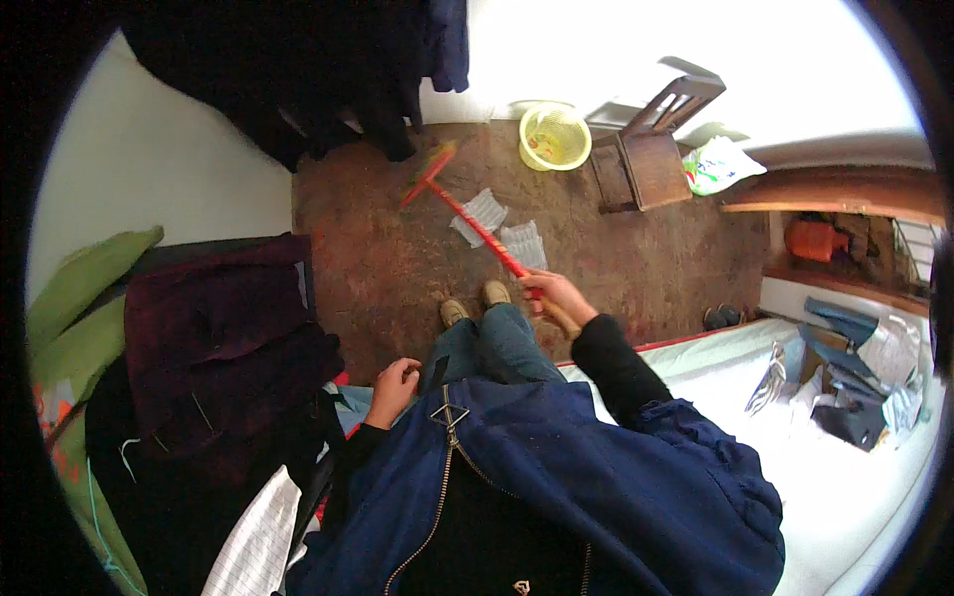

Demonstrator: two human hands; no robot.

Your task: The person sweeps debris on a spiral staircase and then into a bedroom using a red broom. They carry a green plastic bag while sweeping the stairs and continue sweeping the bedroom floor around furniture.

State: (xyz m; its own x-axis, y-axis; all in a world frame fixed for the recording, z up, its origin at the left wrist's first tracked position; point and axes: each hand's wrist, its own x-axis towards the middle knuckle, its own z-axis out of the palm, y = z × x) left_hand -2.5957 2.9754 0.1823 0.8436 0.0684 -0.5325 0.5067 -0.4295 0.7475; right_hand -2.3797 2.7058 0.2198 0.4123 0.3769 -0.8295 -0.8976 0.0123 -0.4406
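My right hand (557, 294) grips the red shaft of a broom (481, 229) near its upper end, and a tan section of handle sticks out behind my fist. The red crosspiece of the broom head (428, 177), edged with blurred yellow-green bristles, is at or close to the brown floor ahead of me. Beside the shaft lie two crumpled whitish sheets, one on the left (488, 212) and one on the right (525, 244); whether they are paper or plastic I cannot tell. My left hand (393, 391) hangs by my left thigh, holding nothing, its fingers loosely bent.
A yellow plastic basket (533, 153) stands by the wall, next to a dark wooden chair (662, 175) and a white plastic bag (721, 167). Dark clothes (350, 82) hang ahead left. Dark fabric (216, 320) is piled on my left; a white-covered bed (775, 477) lies right.
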